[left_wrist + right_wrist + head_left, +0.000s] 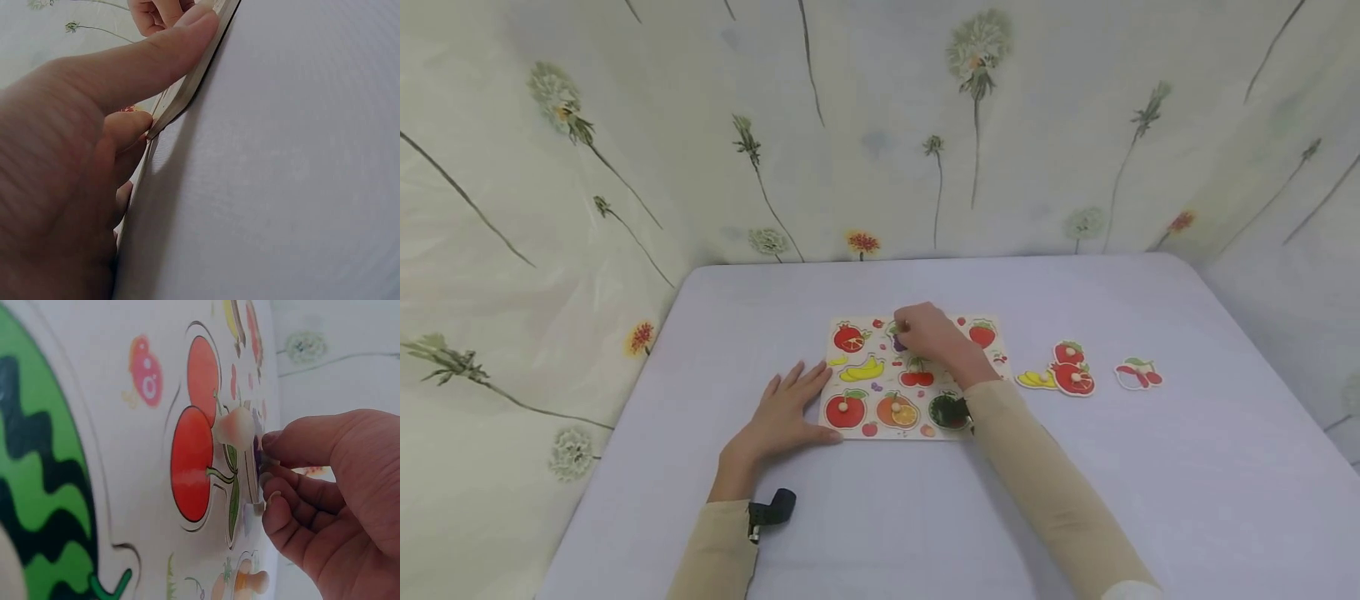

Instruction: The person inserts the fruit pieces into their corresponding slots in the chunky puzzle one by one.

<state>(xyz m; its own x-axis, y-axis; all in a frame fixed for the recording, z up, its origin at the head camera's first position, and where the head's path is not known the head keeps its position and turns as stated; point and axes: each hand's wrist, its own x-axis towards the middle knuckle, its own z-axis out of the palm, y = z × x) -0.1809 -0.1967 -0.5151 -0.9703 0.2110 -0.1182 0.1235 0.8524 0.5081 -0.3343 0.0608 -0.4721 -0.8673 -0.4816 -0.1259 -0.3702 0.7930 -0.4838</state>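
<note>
My left hand (786,414) rests at the left edge of the fruit puzzle board (887,432), fingers spread, thumb (169,56) over its front corner. The right hand (928,333) is above the board's back row. Between thumb and fingertips it pinches a purple grape puzzle piece (255,456), seen nearly edge-on in the right wrist view. Nearer me on the board are cherries (192,465), with a pale knob (237,428) overlapping their stems. Knobbed apple (846,410) and orange (898,411) pieces and a watermelon (946,412) form the front row.
Right of the board lie loose strawberry (1067,352), pomegranate (1075,381) and banana (1036,380) pieces, close together. Farther right is a red-and-white piece with a green leaf (1138,373). Flower-patterned cloth (865,167) hangs behind the white table (865,533).
</note>
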